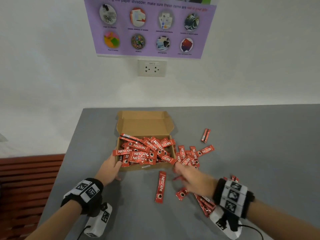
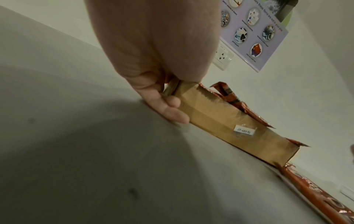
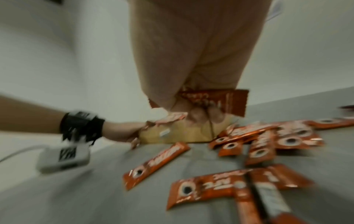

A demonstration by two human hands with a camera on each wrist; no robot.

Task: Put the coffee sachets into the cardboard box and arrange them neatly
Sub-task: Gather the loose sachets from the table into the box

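My left hand (image 1: 110, 168) has its grip on the near left corner of the shallow brown cardboard box (image 1: 147, 168), thumb over the rim and fingers (image 2: 172, 112) curled against the outer wall down by the grey bench (image 1: 107, 196). The box sits open, its lid flap standing up at the far side, and it is heaped with red Nescafé coffee sachets (image 1: 141, 155) lying every which way, several poking over the edges. My right hand (image 1: 192, 181) is out over the bench just beside the box's near right corner; the wrist view is blurred, but my fingers (image 3: 214, 115) are curled round a few red sachets there. A loose pile of sachets (image 1: 189, 156) lies touching the box's right wall. One single sachet (image 1: 160, 187) lies alone on the bench just in front of the box, another (image 1: 205, 135) well off to the far right, and more lie under my right wrist (image 1: 205, 204). A purple poster (image 1: 150, 26) hangs on the white wall above a socket plate (image 1: 152, 68).
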